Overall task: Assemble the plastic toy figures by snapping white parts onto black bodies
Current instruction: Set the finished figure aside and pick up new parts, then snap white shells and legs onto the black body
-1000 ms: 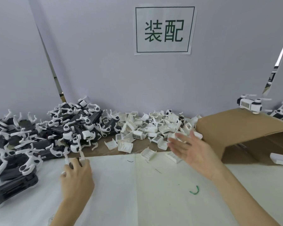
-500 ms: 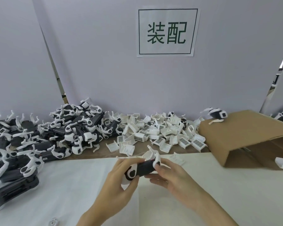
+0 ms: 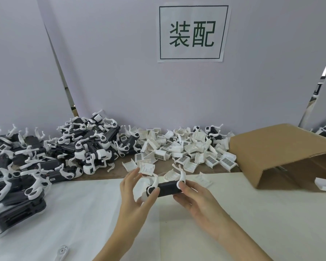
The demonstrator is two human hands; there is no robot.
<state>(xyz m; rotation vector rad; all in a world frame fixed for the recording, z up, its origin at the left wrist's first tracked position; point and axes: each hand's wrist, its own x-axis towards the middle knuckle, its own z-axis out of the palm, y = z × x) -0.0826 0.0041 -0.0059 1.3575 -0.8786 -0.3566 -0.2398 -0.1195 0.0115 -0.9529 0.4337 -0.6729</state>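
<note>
Black toy body (image 3: 167, 188) held just above the table (image 3: 252, 223), between both hands, near the front edge of the loose pile of white parts (image 3: 186, 149). Left hand (image 3: 137, 193): grip curled round the white-capped end, thumb pressing from below. Right hand (image 3: 198, 198): grip pinching the opposite end beside a thin white arm (image 3: 181, 173). Judgement: hard moulded plastic, light, stiff, somewhat slick; thin arms likely fragile, so hold the black body, not the arms, when snapping.
</note>
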